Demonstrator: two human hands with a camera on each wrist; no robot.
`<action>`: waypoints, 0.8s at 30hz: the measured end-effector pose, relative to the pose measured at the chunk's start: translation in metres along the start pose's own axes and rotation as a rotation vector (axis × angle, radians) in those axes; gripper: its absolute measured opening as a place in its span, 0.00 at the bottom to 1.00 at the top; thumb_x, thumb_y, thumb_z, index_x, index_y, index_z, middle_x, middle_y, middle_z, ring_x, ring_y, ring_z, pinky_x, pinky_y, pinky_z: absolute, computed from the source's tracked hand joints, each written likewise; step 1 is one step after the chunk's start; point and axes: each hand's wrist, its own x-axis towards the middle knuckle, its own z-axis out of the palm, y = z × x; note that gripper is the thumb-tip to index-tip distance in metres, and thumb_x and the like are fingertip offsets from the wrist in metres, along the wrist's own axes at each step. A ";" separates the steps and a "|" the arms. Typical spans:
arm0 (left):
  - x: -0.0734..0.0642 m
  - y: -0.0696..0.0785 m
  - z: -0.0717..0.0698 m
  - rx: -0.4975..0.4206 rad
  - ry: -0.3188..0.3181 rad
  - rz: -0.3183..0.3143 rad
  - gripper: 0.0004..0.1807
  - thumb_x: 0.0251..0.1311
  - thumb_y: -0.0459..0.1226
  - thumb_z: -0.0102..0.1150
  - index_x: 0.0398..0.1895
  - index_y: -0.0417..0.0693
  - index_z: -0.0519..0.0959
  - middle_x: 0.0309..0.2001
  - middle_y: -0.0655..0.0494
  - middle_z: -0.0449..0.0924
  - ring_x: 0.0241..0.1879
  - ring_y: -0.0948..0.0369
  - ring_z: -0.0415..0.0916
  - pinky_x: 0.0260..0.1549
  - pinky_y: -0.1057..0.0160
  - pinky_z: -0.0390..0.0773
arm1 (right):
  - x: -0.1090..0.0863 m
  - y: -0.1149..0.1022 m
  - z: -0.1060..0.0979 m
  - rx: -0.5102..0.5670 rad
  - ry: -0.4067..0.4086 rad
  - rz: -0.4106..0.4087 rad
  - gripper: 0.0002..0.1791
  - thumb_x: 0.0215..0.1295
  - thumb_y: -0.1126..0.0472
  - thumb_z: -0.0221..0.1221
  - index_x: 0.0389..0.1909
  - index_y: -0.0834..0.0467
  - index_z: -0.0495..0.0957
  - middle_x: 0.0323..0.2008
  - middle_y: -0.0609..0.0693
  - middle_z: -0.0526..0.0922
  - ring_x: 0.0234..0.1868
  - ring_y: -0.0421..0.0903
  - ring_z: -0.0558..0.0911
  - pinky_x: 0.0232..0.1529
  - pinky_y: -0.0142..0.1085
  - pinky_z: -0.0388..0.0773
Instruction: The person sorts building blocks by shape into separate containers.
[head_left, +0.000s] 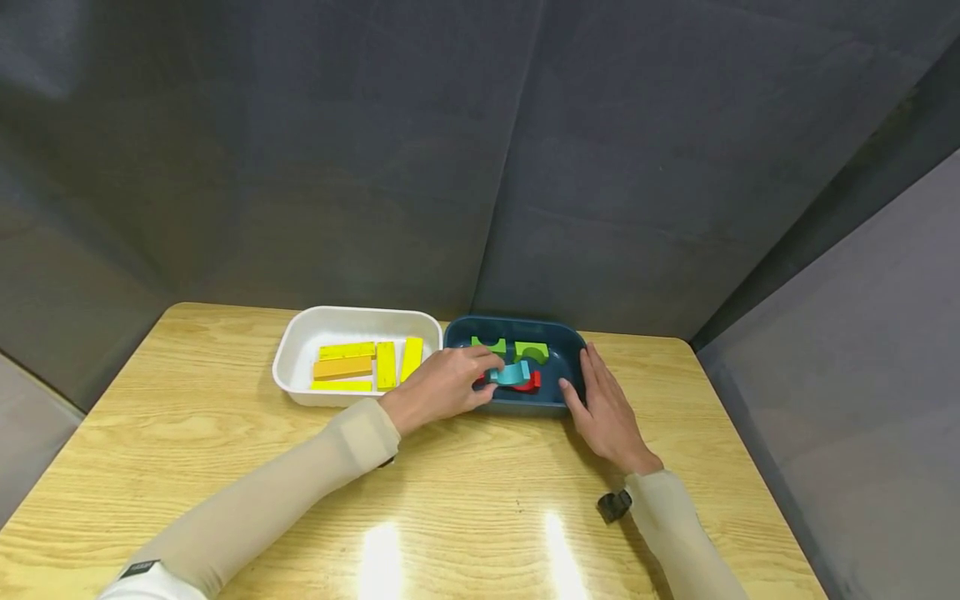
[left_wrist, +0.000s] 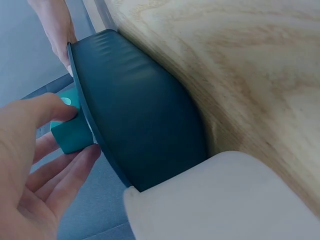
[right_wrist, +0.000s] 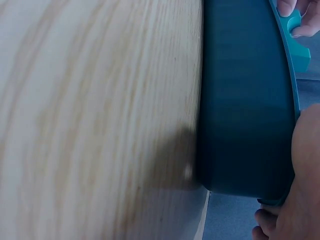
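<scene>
My left hand (head_left: 448, 385) reaches over the near rim of a dark blue bin (head_left: 553, 403). Its thumb and fingertips pinch a turquoise arch block (head_left: 512, 374), seen as a teal block (left_wrist: 75, 131) in the left wrist view. That block is above red blocks (head_left: 534, 382), partly hiding them. Two green arch blocks (head_left: 531, 351) lie toward the bin's far side. My right hand (head_left: 609, 414) rests against the bin's right end, fingers extended along the rim and thumb spread over the near corner. In the right wrist view, part of the right hand (right_wrist: 306, 170) shows beside the rim.
A white bin (head_left: 300, 395) stands against the dark bin's left end, holding several yellow blocks (head_left: 386, 366) and an orange-yellow block (head_left: 342, 367). Both sit near the far edge of the wooden table (head_left: 465, 500). Dark grey panels (head_left: 360, 167) rise behind.
</scene>
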 end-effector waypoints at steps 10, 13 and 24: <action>-0.002 0.000 0.002 0.007 -0.016 -0.013 0.18 0.69 0.41 0.72 0.59 0.47 0.87 0.58 0.51 0.87 0.41 0.59 0.88 0.41 0.68 0.87 | 0.001 0.000 0.000 0.007 0.003 -0.011 0.46 0.86 0.37 0.43 0.87 0.65 0.43 0.87 0.61 0.42 0.87 0.61 0.46 0.84 0.61 0.46; -0.003 -0.001 0.003 0.038 -0.006 0.004 0.19 0.67 0.42 0.73 0.59 0.48 0.87 0.59 0.51 0.87 0.50 0.55 0.88 0.47 0.60 0.89 | 0.002 0.000 0.000 0.005 0.004 -0.012 0.46 0.86 0.38 0.43 0.87 0.65 0.43 0.87 0.61 0.42 0.86 0.62 0.47 0.84 0.61 0.46; -0.009 0.005 0.005 0.042 0.058 0.025 0.18 0.66 0.43 0.74 0.57 0.49 0.88 0.57 0.52 0.88 0.53 0.54 0.88 0.51 0.57 0.89 | -0.001 0.002 0.003 0.005 -0.003 0.002 0.44 0.86 0.41 0.45 0.87 0.65 0.43 0.88 0.59 0.40 0.87 0.62 0.46 0.84 0.61 0.46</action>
